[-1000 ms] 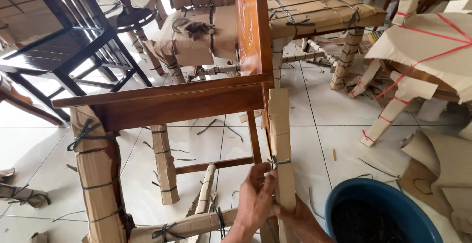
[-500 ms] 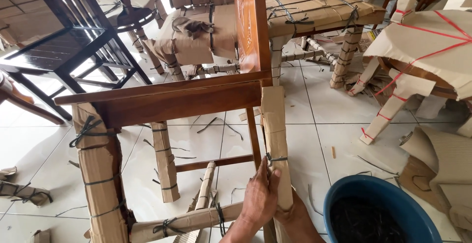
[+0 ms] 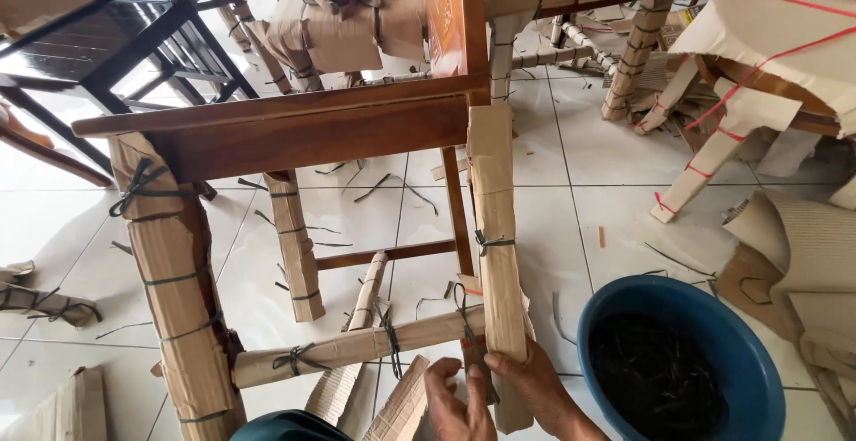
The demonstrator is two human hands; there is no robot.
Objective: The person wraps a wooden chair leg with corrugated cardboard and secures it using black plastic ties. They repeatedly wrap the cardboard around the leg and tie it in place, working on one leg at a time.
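Head view: both hands are working low on a cardboard-wrapped chair leg.

Left hand is curling loosely beside the leg's foot, holding nothing I can make out, while the right hand is closing its fingers around the cardboard near the bottom. Compared with half a second ago, the hands are sitting lower on the leg, below the dark tie. Blue tub of black ties is standing just right of them on the tile floor.
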